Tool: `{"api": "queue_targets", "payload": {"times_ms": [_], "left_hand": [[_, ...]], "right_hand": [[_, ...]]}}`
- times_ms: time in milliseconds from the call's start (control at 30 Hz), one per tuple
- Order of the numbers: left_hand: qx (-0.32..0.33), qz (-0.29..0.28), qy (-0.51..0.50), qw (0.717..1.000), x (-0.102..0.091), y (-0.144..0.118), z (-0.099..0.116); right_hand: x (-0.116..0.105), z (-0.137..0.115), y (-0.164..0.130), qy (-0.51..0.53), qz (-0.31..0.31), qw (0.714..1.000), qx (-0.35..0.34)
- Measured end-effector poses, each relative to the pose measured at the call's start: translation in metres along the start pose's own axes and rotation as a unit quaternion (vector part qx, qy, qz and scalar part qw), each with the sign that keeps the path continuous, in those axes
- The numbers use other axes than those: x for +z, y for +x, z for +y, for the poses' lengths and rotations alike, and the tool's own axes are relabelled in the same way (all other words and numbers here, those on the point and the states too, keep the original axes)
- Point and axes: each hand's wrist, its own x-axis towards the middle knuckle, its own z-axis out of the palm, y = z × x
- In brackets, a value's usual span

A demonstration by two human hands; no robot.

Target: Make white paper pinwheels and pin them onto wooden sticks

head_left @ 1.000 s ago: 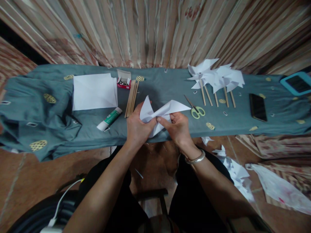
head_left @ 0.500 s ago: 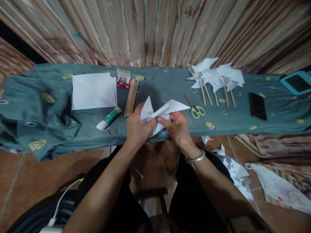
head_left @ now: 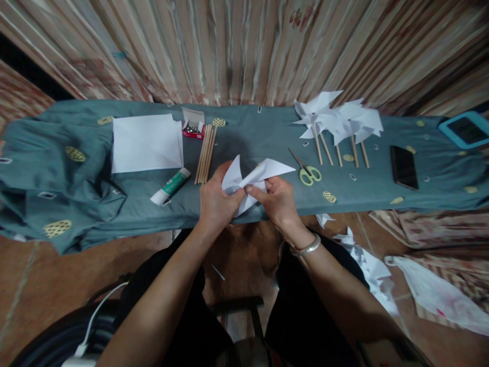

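The left hand (head_left: 218,198) and right hand (head_left: 279,200) both pinch the folded paper (head_left: 252,175), thumbs nearly meeting at its middle, over the table's (head_left: 263,137) near edge. Most fingertips are hidden behind it, so how firm the grip is I can't tell. If either thumb eased, a bent flap could spring open; too hard a press could crease it askew. The left knuckles sit just beside the sticks (head_left: 207,154), where a careless nudge could roll them. The paper's right tip points at the scissors (head_left: 309,176) and might snag there. Farther off, a bump could spill the open box (head_left: 193,130).
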Motion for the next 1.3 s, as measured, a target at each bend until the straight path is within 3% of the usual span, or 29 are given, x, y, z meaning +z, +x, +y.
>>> {"api": "queue_targets", "payload": {"times_ms": [167, 433, 700, 1000, 1300], "left_hand": [[0.012, -0.002, -0.040, 0.999, 0.003, -0.002, -0.005], [-0.036, -0.016, -0.123, 0.992, 0.009, -0.016, -0.011], [-0.067, -0.016, -0.173, 0.983, 0.011, -0.026, -0.005], [-0.053, -0.015, -0.190, 0.980, 0.011, -0.027, -0.001], [-0.087, -0.023, -0.212, 0.973, 0.014, -0.031, -0.003]], "right_hand": [[-0.005, 0.005, -0.001, -0.014, -0.006, 1.000, -0.007], [-0.017, 0.016, -0.009, -0.052, -0.021, 0.998, -0.030], [-0.023, 0.007, -0.023, -0.058, -0.042, 0.997, -0.029], [-0.028, 0.003, -0.027, -0.090, -0.027, 0.995, -0.030], [-0.029, 0.007, -0.028, -0.081, -0.030, 0.996, -0.014]]}}
